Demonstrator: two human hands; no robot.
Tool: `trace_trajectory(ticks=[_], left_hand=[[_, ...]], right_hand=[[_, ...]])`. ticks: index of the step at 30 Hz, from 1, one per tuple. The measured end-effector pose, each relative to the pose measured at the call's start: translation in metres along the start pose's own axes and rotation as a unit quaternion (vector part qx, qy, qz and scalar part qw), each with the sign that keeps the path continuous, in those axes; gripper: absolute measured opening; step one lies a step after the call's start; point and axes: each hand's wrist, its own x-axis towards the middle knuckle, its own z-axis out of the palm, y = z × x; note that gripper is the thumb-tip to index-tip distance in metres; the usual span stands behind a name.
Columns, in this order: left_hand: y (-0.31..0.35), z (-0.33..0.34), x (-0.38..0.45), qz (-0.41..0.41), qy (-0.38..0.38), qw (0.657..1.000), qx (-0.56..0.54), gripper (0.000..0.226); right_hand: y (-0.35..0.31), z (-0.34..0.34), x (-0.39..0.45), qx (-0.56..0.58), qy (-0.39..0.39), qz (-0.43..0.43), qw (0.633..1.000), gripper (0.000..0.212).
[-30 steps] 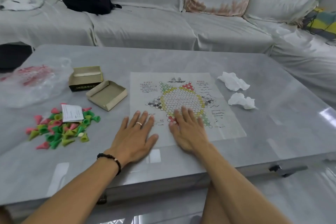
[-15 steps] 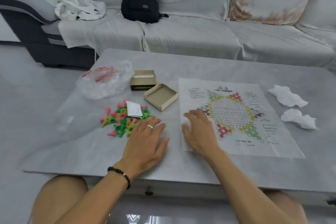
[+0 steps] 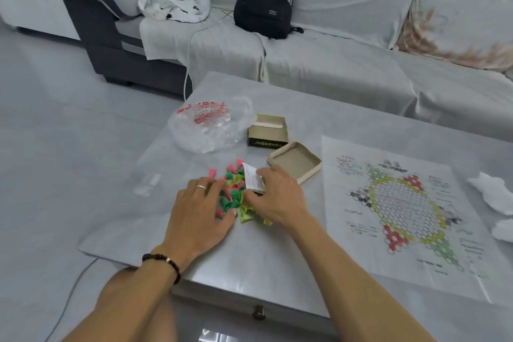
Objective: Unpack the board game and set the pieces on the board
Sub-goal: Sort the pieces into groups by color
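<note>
Head view: two spread hands, left hand (image 3: 201,209) and right hand (image 3: 277,197), cover one pile of pieces (image 3: 233,194).

The left hand (image 3: 200,211) and right hand (image 3: 277,197) are covering much of the pile of pieces (image 3: 233,191), hiding its count and whether either hand is gripping any. The paper slip (image 3: 252,179) and the board (image 3: 399,211) are showing print too small to read. The right edge is cutting off the tissues (image 3: 497,193).
</note>
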Motion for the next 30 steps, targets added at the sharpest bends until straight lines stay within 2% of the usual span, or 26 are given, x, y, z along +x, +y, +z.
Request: trace_trajectory(ticks=[4,7,11,14,16,19,22,25,30], left_hand=[[-0.010,0.003,0.014,0.002,-0.006,1.000,-0.030,0.059],[-0.016,0.004,0.020,0.003,-0.005,0.997,-0.071,0.059],[-0.022,0.001,0.020,-0.001,-0.030,0.990,-0.137,0.070],[-0.028,-0.002,0.014,-0.003,-0.042,0.984,-0.173,0.079],[-0.033,-0.002,0.011,0.025,-0.025,0.986,-0.160,0.081],[-0.036,-0.002,0.008,0.045,0.025,0.990,-0.128,0.073],[-0.038,-0.004,0.005,0.041,0.047,0.992,-0.113,0.058],[-0.041,-0.004,0.002,0.060,0.046,0.991,-0.106,0.043],[-0.050,-0.007,0.001,0.053,0.007,0.987,-0.151,0.031]], right_hand=[[-0.002,0.003,0.011,-0.023,0.035,0.007,0.999,0.023],[-0.001,0.002,0.025,-0.043,0.077,-0.010,0.996,0.022],[-0.005,0.001,0.048,-0.079,0.020,-0.045,0.996,0.025],[-0.008,0.003,0.044,-0.055,0.037,-0.061,0.996,0.025],[-0.013,0.004,0.031,-0.024,0.052,-0.110,0.992,0.020],[-0.022,0.011,0.015,-0.034,-0.006,-0.177,0.984,0.023],[-0.026,0.014,0.017,-0.064,-0.053,-0.158,0.984,0.030],[-0.032,0.013,0.020,-0.073,-0.053,-0.151,0.984,0.028],[-0.039,0.013,0.021,-0.075,-0.058,-0.152,0.984,0.023]])
